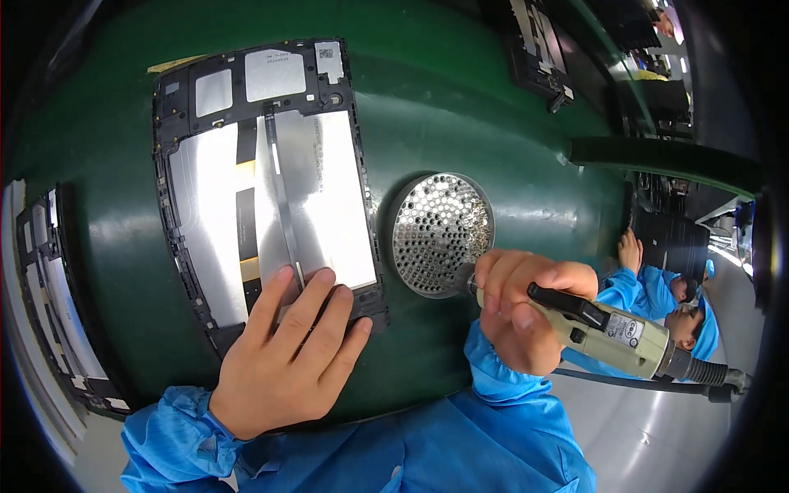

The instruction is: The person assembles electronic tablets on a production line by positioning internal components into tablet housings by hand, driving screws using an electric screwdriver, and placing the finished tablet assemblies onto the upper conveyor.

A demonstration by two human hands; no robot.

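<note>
My left hand lies flat, fingers spread, over the near end of an open tablet housing. The housing has a black frame, silver metal plates and a dark ribbon cable running down its middle. In my right hand I grip a beige electric screwdriver with a black lever, its cord leaving at the right. The front end of the screwdriver points left, at the near right rim of a round perforated metal screw tray. Small bright screws cluster at the tray's right side. The screwdriver's tip is hidden.
Another tablet housing lies at the left edge, and a further one at the far right. The worktable is green. A dark green bar crosses at the right, where a co-worker in blue sits.
</note>
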